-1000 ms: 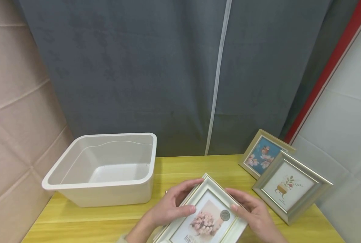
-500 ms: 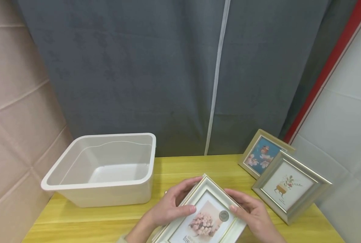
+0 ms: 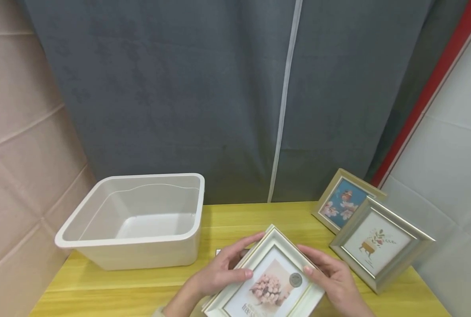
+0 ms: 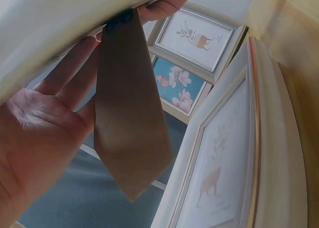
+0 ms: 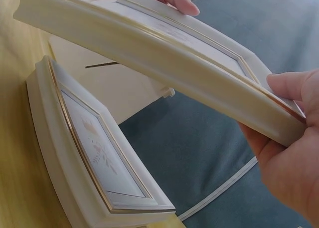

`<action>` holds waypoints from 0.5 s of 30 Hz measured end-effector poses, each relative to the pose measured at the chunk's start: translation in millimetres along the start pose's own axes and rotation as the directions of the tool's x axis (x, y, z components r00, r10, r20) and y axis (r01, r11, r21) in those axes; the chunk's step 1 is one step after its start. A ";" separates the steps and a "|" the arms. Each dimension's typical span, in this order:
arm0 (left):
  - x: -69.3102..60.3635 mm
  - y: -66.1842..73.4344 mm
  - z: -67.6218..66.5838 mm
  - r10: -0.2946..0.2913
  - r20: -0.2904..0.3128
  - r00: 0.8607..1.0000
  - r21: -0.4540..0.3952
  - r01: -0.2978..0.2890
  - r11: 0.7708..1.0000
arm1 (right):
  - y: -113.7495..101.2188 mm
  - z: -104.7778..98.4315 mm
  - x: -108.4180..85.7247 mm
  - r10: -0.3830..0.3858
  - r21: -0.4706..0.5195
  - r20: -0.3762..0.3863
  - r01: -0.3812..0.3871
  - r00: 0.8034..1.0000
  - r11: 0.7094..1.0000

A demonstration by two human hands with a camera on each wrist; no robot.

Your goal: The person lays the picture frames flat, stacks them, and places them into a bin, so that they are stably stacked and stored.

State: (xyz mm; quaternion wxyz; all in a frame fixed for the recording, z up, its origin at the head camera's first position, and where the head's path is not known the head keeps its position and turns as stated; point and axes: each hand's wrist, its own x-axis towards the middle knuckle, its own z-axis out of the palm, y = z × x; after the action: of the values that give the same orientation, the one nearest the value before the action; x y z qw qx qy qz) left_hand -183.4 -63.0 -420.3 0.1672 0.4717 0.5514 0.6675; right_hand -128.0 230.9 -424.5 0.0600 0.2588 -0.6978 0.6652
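A cream picture frame (image 3: 275, 253) with a pink flower print is held between both hands, face up and tilted. My left hand (image 3: 223, 270) grips its left edge, thumb on the front. The right hand (image 3: 332, 277) pinches its right edge, thumb near a round grey sticker. Seen from below in the left wrist view, a brown easel stand (image 4: 129, 113) hangs out from the frame's back, close to the left fingers. Under the held frame, a second cream frame (image 5: 55, 133) with a potted-plant print lies on the table; the head view mostly hides it.
A deep white plastic tub (image 3: 148, 253), with nothing in it, stands at the left. On the right, a silver frame (image 3: 402, 264) stands in front of a gold frame (image 3: 322, 209) with a blue flower print. A grey curtain (image 3: 172, 110) hangs behind the yellow wooden table (image 3: 255, 215).
The held picture frame has shifted very slightly to the right and away from the person. Both hands keep their hold, and the other things stay put.
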 end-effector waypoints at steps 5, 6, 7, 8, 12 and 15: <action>-4.3 -2.7 -1.4 -0.035 -0.019 0.999 0.020 0.035 0.999 | 1.1 1.2 -1.1 0.024 -0.017 -0.039 -0.025 0.999 1.000; -5.4 -3.6 -1.9 -0.038 -0.025 0.999 0.023 0.039 0.999 | 1.3 1.2 -1.4 0.031 -0.018 -0.044 -0.031 0.999 0.999; -6.7 -4.9 -2.6 -0.034 -0.030 0.999 0.024 0.035 0.999 | 1.5 1.1 -1.6 0.038 -0.010 -0.042 -0.038 0.998 0.999; -8.0 -5.9 -3.2 -0.033 -0.036 0.999 0.026 0.034 0.999 | 1.7 0.8 -1.8 0.044 -0.004 -0.048 -0.044 0.998 0.999; -13.3 -7.6 -5.7 -0.070 -0.076 0.995 0.048 0.074 0.996 | 3.1 -0.5 -2.9 0.065 0.037 -0.079 -0.062 0.995 0.997; -16.5 -7.8 -7.1 -0.104 -0.089 0.991 0.043 0.108 0.993 | 4.5 -1.5 -3.6 0.068 0.066 -0.097 -0.061 0.993 0.996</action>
State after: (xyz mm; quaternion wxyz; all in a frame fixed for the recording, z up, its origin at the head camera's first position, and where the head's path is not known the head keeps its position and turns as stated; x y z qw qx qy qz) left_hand -183.3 -76.8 -434.2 0.1670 0.4161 0.5981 0.6643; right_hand -127.3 233.2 -430.0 0.0649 0.2045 -0.6806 0.7005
